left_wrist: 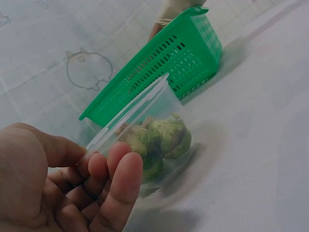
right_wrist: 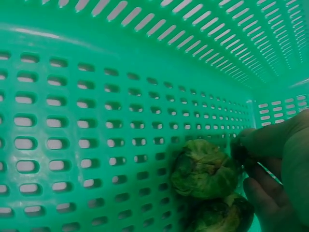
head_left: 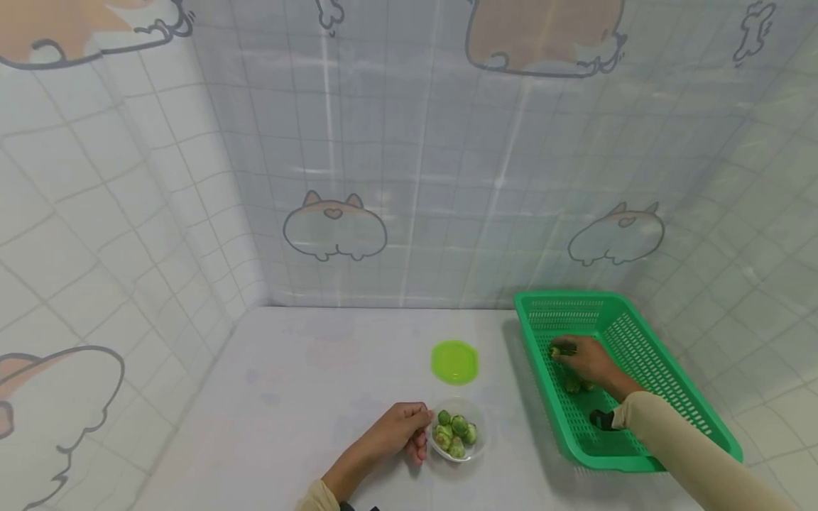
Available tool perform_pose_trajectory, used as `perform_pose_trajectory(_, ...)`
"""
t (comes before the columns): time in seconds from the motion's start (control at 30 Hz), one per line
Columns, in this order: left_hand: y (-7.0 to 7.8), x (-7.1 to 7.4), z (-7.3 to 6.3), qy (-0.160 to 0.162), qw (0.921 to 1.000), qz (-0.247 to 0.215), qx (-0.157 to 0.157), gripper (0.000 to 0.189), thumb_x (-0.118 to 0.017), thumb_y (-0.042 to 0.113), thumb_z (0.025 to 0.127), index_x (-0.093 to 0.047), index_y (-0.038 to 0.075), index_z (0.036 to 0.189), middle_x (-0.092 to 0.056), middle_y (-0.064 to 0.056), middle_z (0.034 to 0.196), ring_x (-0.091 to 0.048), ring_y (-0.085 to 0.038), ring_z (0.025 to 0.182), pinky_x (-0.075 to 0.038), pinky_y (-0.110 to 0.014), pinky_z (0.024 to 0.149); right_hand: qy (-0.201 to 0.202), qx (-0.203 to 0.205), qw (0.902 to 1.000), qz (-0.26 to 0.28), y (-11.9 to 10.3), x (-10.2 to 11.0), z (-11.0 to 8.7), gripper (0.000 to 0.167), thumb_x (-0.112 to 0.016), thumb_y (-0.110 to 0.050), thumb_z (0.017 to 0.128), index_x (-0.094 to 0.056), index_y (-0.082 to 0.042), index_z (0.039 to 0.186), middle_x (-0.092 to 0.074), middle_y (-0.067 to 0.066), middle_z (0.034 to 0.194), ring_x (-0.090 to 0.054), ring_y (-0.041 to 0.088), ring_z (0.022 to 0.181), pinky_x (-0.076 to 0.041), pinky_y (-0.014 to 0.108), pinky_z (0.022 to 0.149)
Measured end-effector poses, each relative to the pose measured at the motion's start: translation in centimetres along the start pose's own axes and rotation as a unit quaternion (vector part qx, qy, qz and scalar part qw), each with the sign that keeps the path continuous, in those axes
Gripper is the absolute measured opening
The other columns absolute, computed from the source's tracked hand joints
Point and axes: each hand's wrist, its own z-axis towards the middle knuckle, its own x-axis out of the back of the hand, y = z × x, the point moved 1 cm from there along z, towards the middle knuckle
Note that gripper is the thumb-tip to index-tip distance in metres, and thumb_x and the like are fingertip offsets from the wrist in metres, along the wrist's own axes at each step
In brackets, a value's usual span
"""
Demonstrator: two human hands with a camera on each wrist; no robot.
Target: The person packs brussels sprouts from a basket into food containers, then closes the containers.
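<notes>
My left hand [head_left: 401, 429] pinches the rim of a clear round plastic tub [left_wrist: 145, 113] between thumb and fingers. Several green Brussels sprouts [head_left: 455, 431] lie inside the tub, which stands on the white table. On the right, my right hand [head_left: 584, 360] reaches down into a green slotted basket [head_left: 661, 376]. A small Brussels sprout [head_left: 554, 351] shows at its fingertips, partly covered by the fingers. More sprouts [right_wrist: 205, 169] lie on the basket floor beside and below that hand; in the right wrist view the held one is dark and mostly hidden.
Behind the tub a bright green lid [head_left: 455, 363] lies flat on the white table [head_left: 287, 397]. A curtain [head_left: 409, 156] with a grid and cartoon dog prints hangs along the table's back edge, and similar sheeting covers both sides. The basket stands close to the right side.
</notes>
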Motion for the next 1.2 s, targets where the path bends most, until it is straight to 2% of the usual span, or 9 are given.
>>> perform_pose_trajectory(0.17, -0.02, 0.02, 0.08, 0.002, 1.0000, 0.002, -0.001, 0.037, -0.051, 0.024, 0.107, -0.054, -0.001, 0.080, -0.057, -0.003, 0.064, -0.062, -0.014, 0.054, -0.057, -0.027, 0.050, 0.013, 0.009, 0.9999, -0.005, 0.08, -0.12, 0.01, 0.033, -0.069, -0.007, 0.095, -0.065, 0.005, 0.125, -0.066, 0.026, 0.121, -0.064, 0.046, 0.108, -0.058, 0.051, 0.080)
perform_pose_trajectory(0.5, -0.05, 0.05, 0.07, -0.001, 1.0000, 0.000, 0.003, 0.034, -0.051, 0.022, 0.107, -0.053, 0.003, 0.079, -0.057, -0.002, 0.064, -0.062, -0.013, 0.053, -0.057, -0.027, 0.051, 0.035, 0.025, 0.9988, -0.023, 0.65, -0.38, 0.08, 0.028, -0.069, -0.006, 0.095, -0.068, 0.002, 0.122, -0.069, 0.023, 0.117, -0.064, 0.046, 0.106, -0.057, 0.055, 0.081)
perform_pose_trajectory(0.97, -0.03, 0.05, -0.04, 0.009, 0.9999, 0.001, 0.006, 0.036, -0.054, 0.026, 0.105, -0.055, 0.001, 0.080, -0.057, -0.002, 0.064, -0.062, -0.013, 0.053, -0.057, -0.026, 0.050, 0.036, 0.012, 0.9992, -0.012, 0.66, 0.13, -0.42, 0.027, -0.069, -0.003, 0.094, -0.068, 0.001, 0.121, -0.069, 0.023, 0.116, -0.064, 0.045, 0.105, -0.057, 0.053, 0.079)
perform_pose_trajectory(1.2, -0.02, -0.06, -0.04, 0.017, 0.9998, -0.002, 0.010, 0.037, -0.055, 0.027, 0.105, -0.055, -0.001, 0.081, -0.057, -0.003, 0.064, -0.062, -0.014, 0.054, -0.058, -0.028, 0.050, 0.035, -0.001, 0.9994, -0.006, 0.24, 0.40, -0.66, 0.028, -0.069, -0.007, 0.095, -0.069, 0.000, 0.122, -0.068, 0.023, 0.117, -0.064, 0.044, 0.106, -0.057, 0.054, 0.080)
